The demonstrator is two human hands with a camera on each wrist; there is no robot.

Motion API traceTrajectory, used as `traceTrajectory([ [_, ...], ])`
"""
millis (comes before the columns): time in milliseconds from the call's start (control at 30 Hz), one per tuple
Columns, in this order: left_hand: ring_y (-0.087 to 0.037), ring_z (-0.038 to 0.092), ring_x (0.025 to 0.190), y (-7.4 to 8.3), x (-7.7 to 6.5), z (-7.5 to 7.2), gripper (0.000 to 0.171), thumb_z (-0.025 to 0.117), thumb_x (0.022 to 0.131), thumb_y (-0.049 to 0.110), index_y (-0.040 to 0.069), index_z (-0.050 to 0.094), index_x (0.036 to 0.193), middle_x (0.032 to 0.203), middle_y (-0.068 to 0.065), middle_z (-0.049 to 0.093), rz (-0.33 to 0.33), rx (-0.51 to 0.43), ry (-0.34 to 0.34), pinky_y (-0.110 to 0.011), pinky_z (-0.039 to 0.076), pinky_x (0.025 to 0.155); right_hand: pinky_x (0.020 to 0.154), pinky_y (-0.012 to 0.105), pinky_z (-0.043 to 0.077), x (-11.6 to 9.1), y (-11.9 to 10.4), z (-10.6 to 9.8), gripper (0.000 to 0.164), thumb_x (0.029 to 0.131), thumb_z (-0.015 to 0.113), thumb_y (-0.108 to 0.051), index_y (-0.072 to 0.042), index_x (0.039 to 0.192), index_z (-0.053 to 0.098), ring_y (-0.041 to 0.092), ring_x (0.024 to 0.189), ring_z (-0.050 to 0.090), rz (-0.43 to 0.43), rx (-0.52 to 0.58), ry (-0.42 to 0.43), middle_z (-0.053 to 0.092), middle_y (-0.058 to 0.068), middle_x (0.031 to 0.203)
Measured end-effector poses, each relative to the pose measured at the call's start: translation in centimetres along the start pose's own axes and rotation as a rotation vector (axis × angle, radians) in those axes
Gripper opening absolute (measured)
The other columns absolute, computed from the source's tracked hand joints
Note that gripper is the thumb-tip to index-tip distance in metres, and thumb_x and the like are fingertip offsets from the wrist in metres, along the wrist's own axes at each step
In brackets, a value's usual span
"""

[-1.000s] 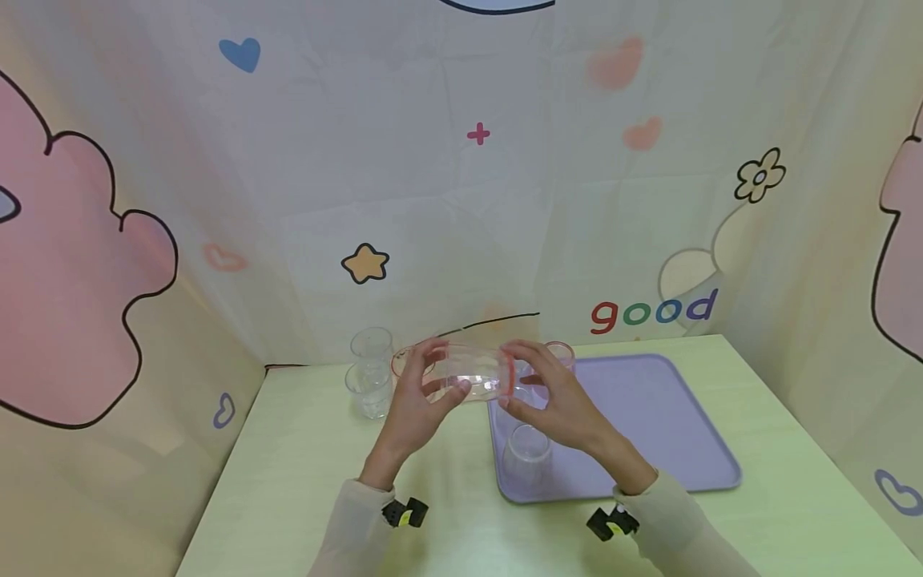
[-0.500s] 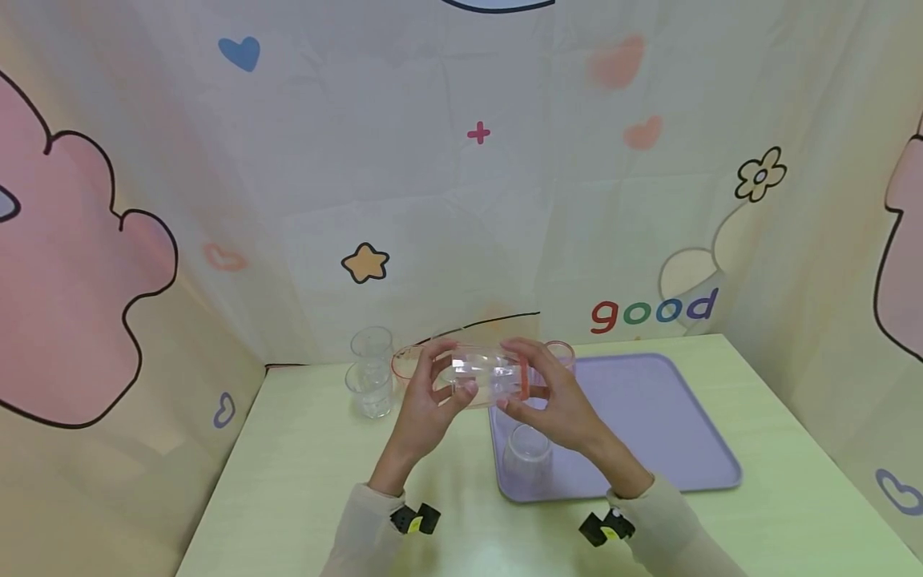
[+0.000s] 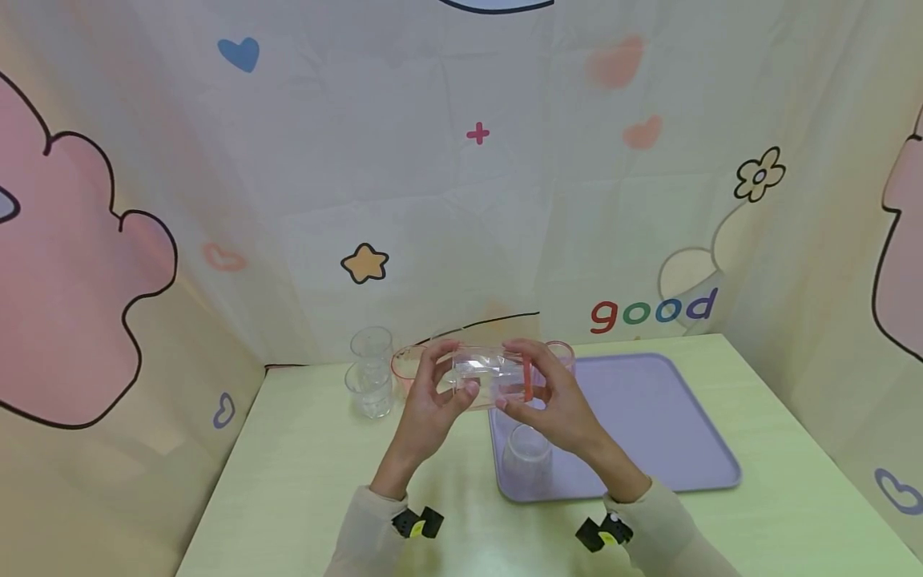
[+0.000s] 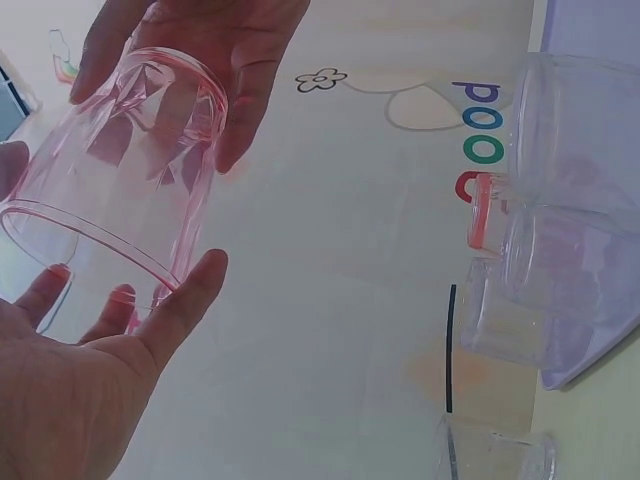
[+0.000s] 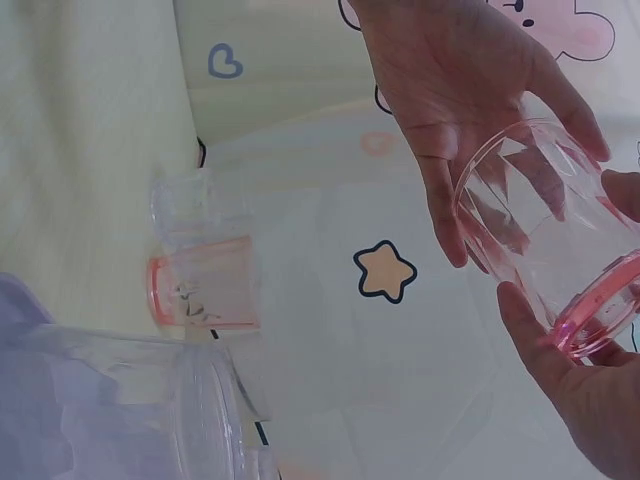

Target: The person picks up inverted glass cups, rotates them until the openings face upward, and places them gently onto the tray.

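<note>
Held on its side in the air, pinker end to the right: pink glass (image 3: 492, 378), gripped at its left end by the left hand (image 3: 429, 407) and at its right end by the right hand (image 3: 554, 398), fingers and thumbs curled round it. Compared with a second earlier, shifted slightly rightward with both hands; judged, from the unchanged two-handed grip, as handling under way, short of any setting-down. Far left: clear glasses (image 3: 372, 394). Near left on the purple tray (image 3: 642, 425): lone clear glass (image 3: 529, 458).

Pink-tinted glass (image 3: 489, 375), sideways in midair
</note>
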State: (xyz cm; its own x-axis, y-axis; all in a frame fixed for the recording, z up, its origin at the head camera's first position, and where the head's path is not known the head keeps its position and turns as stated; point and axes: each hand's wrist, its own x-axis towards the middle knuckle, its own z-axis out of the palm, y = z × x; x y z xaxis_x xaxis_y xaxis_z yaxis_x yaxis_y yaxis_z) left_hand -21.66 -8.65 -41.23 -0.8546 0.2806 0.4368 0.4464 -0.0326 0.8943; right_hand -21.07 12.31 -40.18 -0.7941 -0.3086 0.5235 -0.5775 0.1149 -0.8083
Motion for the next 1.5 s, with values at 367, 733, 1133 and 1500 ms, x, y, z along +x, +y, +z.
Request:
traceTrajectory([
  [367, -0.032, 0.04, 0.139, 0.2, -0.1, 0.3, 0.062, 0.066, 0.093, 0.028, 0.016, 0.032, 0.144, 0.149, -0.01, 0.035, 0.012, -0.055, -0.01, -0.029, 0.053, 0.097, 0.085, 0.034, 0.059, -0.3, -0.4, -0.2, 0.064, 0.081, 0.072, 0.004, -0.008, 0.139, 0.047, 0.014, 0.12, 0.053, -0.023, 0.01, 0.018, 0.044, 0.012, 0.143],
  [733, -0.031, 0.043, 0.138, 0.7, 0.0, 0.4, 0.063, 0.065, 0.094, 0.03, 0.019, 0.031, 0.145, 0.149, -0.009, 0.036, 0.03, -0.012, -0.022, -0.033, 0.051, 0.102, 0.084, 0.029, 0.059, -0.3, -0.6, -0.3, 0.063, 0.081, 0.071, 0.007, -0.001, 0.137, 0.047, 0.017, 0.118, 0.055, -0.07, 0.047, 0.039, 0.044, 0.019, 0.14],
  [1133, -0.031, 0.044, 0.137, 1.1, -0.3, 0.6, 0.061, 0.065, 0.095, 0.021, 0.019, 0.032, 0.146, 0.152, -0.009, 0.036, 0.052, 0.037, -0.048, -0.045, 0.048, 0.104, 0.086, 0.029, 0.058, -1.0, -1.1, -1.0, 0.066, 0.08, 0.075, 0.0, -0.007, 0.139, 0.047, 0.029, 0.119, 0.055, -0.064, -0.035, 0.055, 0.044, 0.01, 0.144],
  [1500, -0.03, 0.048, 0.134, 1.0, -0.5, 0.8, 0.061, 0.065, 0.094, 0.021, 0.022, 0.033, 0.146, 0.15, -0.003, 0.039, 0.05, 0.056, -0.077, -0.039, 0.051, 0.103, 0.085, 0.026, 0.058, -1.5, -1.4, -1.5, 0.065, 0.079, 0.076, 0.002, -0.003, 0.138, 0.048, 0.013, 0.119, 0.056, -0.085, -0.083, 0.067, 0.046, 0.016, 0.143],
])
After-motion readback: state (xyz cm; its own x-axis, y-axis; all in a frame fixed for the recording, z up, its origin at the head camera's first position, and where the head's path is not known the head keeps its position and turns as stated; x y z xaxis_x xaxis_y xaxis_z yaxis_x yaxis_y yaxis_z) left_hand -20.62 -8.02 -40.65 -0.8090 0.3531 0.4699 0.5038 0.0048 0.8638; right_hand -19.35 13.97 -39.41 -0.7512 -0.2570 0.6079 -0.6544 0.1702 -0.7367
